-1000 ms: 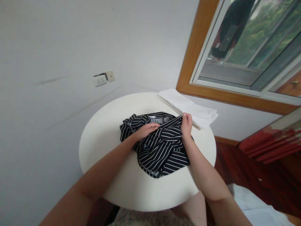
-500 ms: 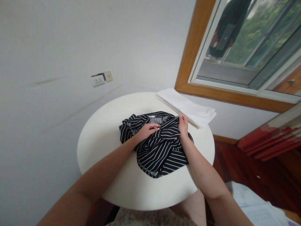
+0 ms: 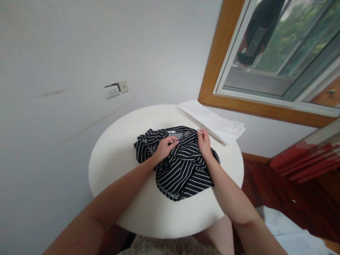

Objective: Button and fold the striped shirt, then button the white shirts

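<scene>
A crumpled black garment with thin white stripes [image 3: 183,170] lies bunched in the middle of a round white table [image 3: 127,148]. My left hand [image 3: 165,146] rests on its upper left part, fingers curled and pinching the fabric. My right hand [image 3: 204,142] pinches the garment's far edge between thumb and fingertips. The two hands sit close together at the garment's far side.
A folded white cloth [image 3: 212,122] lies at the table's far right edge, against the wall below a wooden-framed window [image 3: 220,63]. A wall socket [image 3: 115,89] is on the white wall behind. Red-brown floor and red slats [image 3: 305,159] are to the right.
My right hand has slid left along the garment's far edge, away from the white cloth, closing the gap to my left hand. My left hand's fingers have curled into a pinch.
</scene>
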Motion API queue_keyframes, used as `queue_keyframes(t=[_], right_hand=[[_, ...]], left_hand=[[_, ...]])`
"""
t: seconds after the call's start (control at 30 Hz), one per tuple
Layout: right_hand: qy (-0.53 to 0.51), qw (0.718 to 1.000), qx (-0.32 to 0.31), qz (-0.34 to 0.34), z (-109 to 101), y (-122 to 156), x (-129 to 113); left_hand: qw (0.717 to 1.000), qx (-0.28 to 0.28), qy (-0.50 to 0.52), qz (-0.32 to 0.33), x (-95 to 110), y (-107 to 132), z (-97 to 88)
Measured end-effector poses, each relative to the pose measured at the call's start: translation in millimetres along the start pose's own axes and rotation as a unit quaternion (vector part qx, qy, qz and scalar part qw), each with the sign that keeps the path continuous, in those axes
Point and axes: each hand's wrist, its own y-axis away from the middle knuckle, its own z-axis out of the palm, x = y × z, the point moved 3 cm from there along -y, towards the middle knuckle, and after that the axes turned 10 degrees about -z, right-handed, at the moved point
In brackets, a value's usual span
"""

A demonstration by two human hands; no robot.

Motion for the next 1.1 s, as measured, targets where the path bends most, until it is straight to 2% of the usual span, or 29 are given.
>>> queue_keyframes(t=[0.13,0.27,0.37,0.53,0.77,0.83,0.93,1.1], right_hand=[[0.048,0.990,-0.125,-0.046,5,6,-19],[0.060,0.952,-0.286,-0.090,17,15,-27],[0.048,0.938,-0.330,-0.099,27,20,-26],[-0.039,0.947,-0.305,-0.093,32,19,-29],[-0.120,0.948,-0.294,-0.021,30,16,-25],[-0.142,0.955,-0.261,0.011,29,15,-21],[-0.163,0.971,-0.166,0.047,23,11,-16],[-0.120,0.988,-0.088,0.030,16,5,-15]], left_hand=[[1.000,0.015,0.003,-0.002,1,0,-2.7],[1.000,0.008,0.011,0.003,2,0,-3.0],[1.000,-0.001,0.010,0.004,0,-1,-1.6],[1.000,-0.005,-0.001,0.008,-3,-2,1.5],[0.999,-0.028,-0.016,0.007,4,1,5.6],[0.999,-0.036,-0.031,0.000,3,1,5.5],[0.999,-0.022,-0.027,-0.020,-3,-3,1.8],[0.992,0.070,0.049,-0.090,-16,-13,-16.7]])
